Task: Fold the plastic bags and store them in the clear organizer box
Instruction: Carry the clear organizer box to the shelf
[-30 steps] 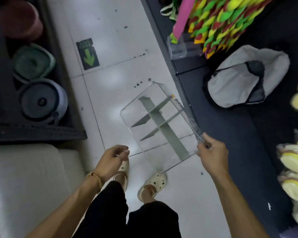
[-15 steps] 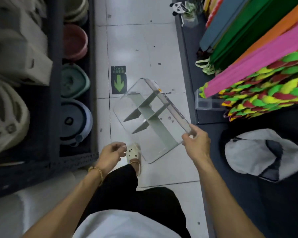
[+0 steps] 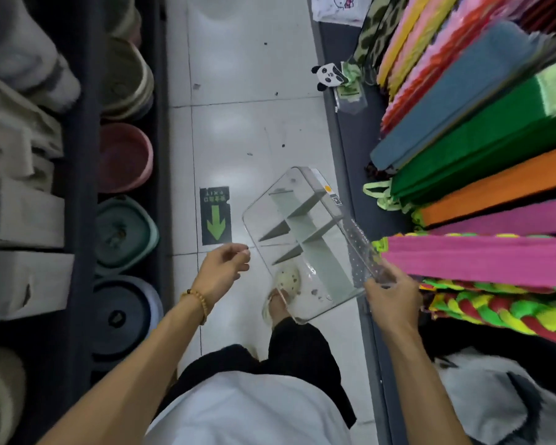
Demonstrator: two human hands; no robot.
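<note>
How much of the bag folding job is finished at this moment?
Nothing looks done: the clear organizer box holds only its grey dividers, with no bags inside. In hand: the right hand grips the box above the aisle floor; the left hand holds nothing. Left: all folding and storing; no loose plastic bags are clearly in view.

Only 1 view: a wide-angle head camera looks steeply down over the person's chest at a tiled aisle floor [image 3: 254, 130], close above both forearms; edges look blurred.
</note>
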